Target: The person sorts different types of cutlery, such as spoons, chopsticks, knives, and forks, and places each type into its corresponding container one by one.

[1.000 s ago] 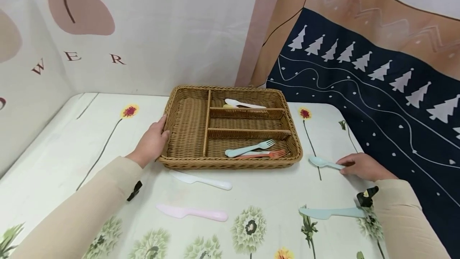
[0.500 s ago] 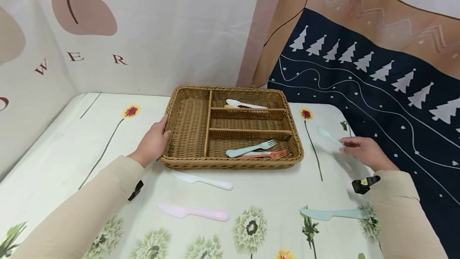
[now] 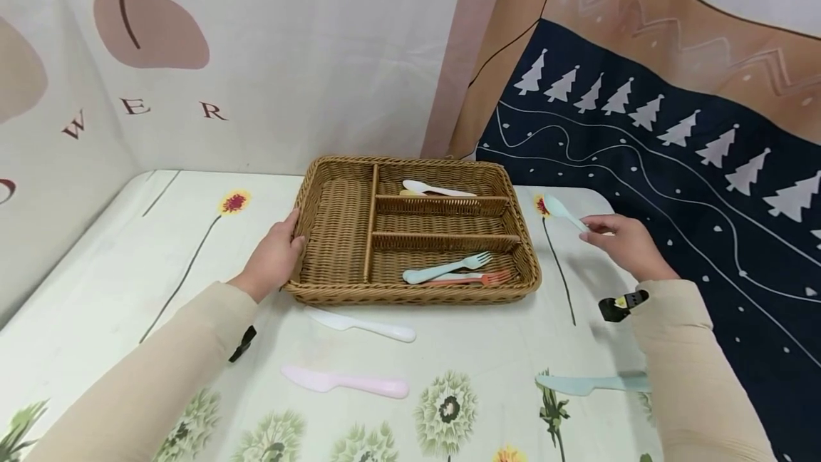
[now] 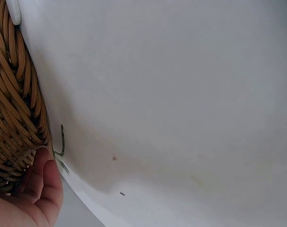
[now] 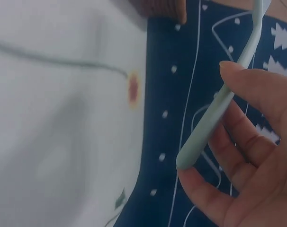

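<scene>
- The right hand [image 3: 625, 241] is pinching the handle of the light blue-green spoon [image 3: 561, 211] between its thumb and fingers.
- This spoon is held in the air over the far right corner of the tabletop [image 3: 462, 337]; its bowl points towards the far edge and a little to the left.
- The left hand [image 3: 269, 255] holds the left wall of the wicker basket [image 3: 336, 234], with its fingers against the outer side.
- The basket stands near the middle of the tabletop's far edge and has four compartments.
- In the near right compartment lie a light blue fork [image 3: 442, 268] and an orange fork [image 3: 494, 277], with something white partly covered.
- In the far right compartment there is a white utensil [image 3: 442, 188], and beside it a yellow piece, mostly hidden.
- Nearer to the near edge, a white knife [image 3: 368, 326] lies just before the basket, and then a pink knife [image 3: 346, 381].
- A blue-green knife [image 3: 580, 383] lies towards the right edge; the right sleeve [image 3: 686, 362] covers its end.
</scene>
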`<act>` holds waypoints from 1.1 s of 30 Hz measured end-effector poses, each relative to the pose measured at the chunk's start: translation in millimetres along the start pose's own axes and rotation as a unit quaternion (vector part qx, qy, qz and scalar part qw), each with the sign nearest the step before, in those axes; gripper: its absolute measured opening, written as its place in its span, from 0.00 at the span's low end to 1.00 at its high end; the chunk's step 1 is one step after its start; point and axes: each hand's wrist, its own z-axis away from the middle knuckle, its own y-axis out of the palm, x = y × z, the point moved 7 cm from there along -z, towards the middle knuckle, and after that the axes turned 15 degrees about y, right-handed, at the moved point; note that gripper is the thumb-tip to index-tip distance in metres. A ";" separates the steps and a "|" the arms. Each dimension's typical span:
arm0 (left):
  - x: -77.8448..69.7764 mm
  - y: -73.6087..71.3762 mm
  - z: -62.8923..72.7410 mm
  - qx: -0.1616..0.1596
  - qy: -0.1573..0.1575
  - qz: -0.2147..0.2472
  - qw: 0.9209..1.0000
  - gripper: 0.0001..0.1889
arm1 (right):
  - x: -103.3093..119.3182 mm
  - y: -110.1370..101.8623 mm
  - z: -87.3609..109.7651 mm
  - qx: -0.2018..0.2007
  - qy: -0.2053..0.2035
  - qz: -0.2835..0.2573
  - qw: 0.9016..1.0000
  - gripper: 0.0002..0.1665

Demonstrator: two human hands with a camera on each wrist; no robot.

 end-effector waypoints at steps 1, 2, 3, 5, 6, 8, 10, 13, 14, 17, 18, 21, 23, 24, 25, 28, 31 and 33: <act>0.0 0.0 0.3 0.000 0.000 0.000 1.000 0.31 | 5.0 1.0 -1.0 0.001 -0.001 -0.002 1.000 0.18; 0.0 0.0 0.7 0.000 0.000 0.000 1.000 0.31 | 10.0 2.1 -2.0 0.002 -0.003 -0.003 1.000 0.18; 0.0 -0.1 0.9 -0.001 0.000 0.000 1.000 0.31 | 14.8 3.2 -3.0 0.003 -0.006 -0.003 1.000 0.18; -0.1 -0.2 1.4 -0.002 0.001 0.001 1.000 0.31 | 24.1 5.2 -4.5 0.004 -0.015 -0.003 1.000 0.18; -0.2 -0.2 1.6 -0.002 0.002 0.001 1.000 0.31 | 28.5 6.4 -5.4 0.005 -0.019 -0.001 1.000 0.18; -0.5 -0.4 1.8 -0.003 0.002 0.000 1.000 0.31 | 38.0 9.0 -6.7 0.009 -0.035 0.000 0.999 0.18; -0.8 -0.5 1.9 -0.004 0.003 -0.001 1.000 0.31 | 46.6 11.8 -8.8 0.010 -0.046 0.004 0.999 0.18; -0.9 -0.5 1.9 -0.004 0.004 -0.002 1.000 0.31 | 58.5 16.5 -13.0 0.010 -0.058 0.008 0.998 0.16; -0.7 -0.4 1.9 -0.004 0.004 -0.003 1.000 0.31 | 62.1 17.9 -14.7 0.011 -0.062 0.010 0.998 0.15; -0.5 0.0 1.3 -0.003 0.006 -0.005 1.000 0.31 | 72.3 20.0 -18.5 0.010 -0.064 0.014 0.998 0.15; -0.5 -0.1 1.2 -0.004 0.006 -0.004 1.000 0.31 | 75.8 20.4 -19.6 0.010 -0.067 0.015 0.998 0.15; -0.8 -0.6 0.8 -0.005 0.008 -0.005 1.000 0.31 | 86.9 21.3 -21.3 0.012 -0.072 0.014 0.997 0.17; -1.0 -1.1 0.8 -0.006 0.009 -0.005 1.000 0.31 | 94.5 23.2 -22.7 0.015 -0.081 0.013 0.996 0.17; -0.9 -1.2 0.8 -0.006 0.009 -0.006 1.000 0.31 | 98.1 24.6 -23.5 0.018 -0.084 0.011 0.996 0.17; -0.9 -1.3 0.8 -0.006 0.009 -0.006 1.000 0.31 | 101.6 26.5 -24.6 0.021 -0.087 0.011 0.996 0.17; -0.4 -0.8 0.5 -0.005 0.009 -0.006 1.000 0.31 | 110.7 32.3 -28.0 0.029 -0.088 0.010 0.996 0.16; 0.0 -0.1 0.4 -0.004 0.008 -0.004 1.000 0.31 | 118.3 37.8 -31.6 0.037 -0.082 0.007 0.996 0.16; 0.2 -0.1 0.4 -0.004 0.007 -0.003 1.000 0.31 | 122.5 41.1 -33.4 0.044 -0.077 0.003 0.996 0.16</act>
